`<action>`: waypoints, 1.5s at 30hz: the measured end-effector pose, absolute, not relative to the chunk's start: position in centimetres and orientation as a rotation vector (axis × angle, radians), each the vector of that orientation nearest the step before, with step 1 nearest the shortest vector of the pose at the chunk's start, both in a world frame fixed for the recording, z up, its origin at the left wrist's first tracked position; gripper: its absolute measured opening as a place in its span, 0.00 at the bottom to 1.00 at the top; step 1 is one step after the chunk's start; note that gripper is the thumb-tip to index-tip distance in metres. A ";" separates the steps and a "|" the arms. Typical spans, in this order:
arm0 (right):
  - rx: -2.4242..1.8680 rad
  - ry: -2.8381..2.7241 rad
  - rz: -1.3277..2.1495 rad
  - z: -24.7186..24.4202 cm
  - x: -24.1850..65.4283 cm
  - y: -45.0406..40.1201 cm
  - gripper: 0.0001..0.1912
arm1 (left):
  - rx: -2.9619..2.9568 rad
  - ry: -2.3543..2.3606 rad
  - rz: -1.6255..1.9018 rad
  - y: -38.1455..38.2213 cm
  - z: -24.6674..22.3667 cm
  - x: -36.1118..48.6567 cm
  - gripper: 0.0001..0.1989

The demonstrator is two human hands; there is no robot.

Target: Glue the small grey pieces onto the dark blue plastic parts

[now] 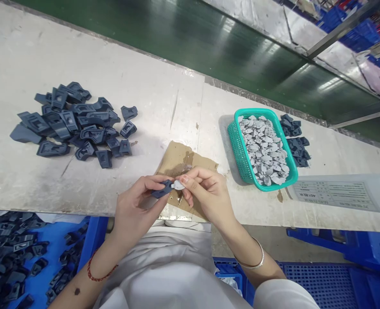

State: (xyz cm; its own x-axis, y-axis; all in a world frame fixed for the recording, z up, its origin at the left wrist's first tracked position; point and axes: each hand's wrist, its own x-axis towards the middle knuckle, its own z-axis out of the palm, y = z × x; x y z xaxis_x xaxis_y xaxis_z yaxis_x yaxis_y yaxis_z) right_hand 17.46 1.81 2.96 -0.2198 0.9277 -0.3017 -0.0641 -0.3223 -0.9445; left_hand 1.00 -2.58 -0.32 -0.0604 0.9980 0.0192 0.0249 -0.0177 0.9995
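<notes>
Pinched between the thumb and fingers of my left hand (141, 199) is a dark blue-grey plastic part (161, 190). My right hand (209, 191) grips a small light-grey plastic piece (178, 185) by its right end. The light piece's left tip meets the dark part's right side; whether it sits inside a slot I cannot tell. Both hands are over a stained brown cardboard sheet (167, 161) at the table's front edge. A heap of similar dark parts (91, 115) lies to the left. To the right, a green basket (238, 156) holds many light-grey pieces (263, 148).
More dark parts (297, 150) lie behind the basket. A white translucent bottle (378, 193) rests on its side at the right. Below left, a blue bin (95, 236) contains many dark parts. A green conveyor belt (164, 32) runs behind the white table (151, 90).
</notes>
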 end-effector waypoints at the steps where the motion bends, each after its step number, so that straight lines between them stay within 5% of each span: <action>1: -1.260 -1.125 1.648 2.9 17.5 1.8 0.18 | 1.212 1.259 1.261 -2.6 -0.4 1.0 0.06; 22: -1.288 -1.341 1.512 2.5 17.6 0.9 0.15 | 1.403 1.218 1.273 -2.8 -1.3 1.2 0.07; 27: -1.139 -1.338 1.626 2.9 18.8 1.6 0.09 | 1.508 1.166 1.080 -1.9 -0.1 0.4 0.18; 31: -1.112 -1.312 1.676 3.1 19.1 1.6 0.09 | 1.785 1.121 0.934 -1.7 0.3 -0.2 0.10; 45: -1.217 -1.379 1.710 3.0 18.5 1.3 0.15 | 1.883 1.121 0.980 -2.0 -0.1 -0.4 0.09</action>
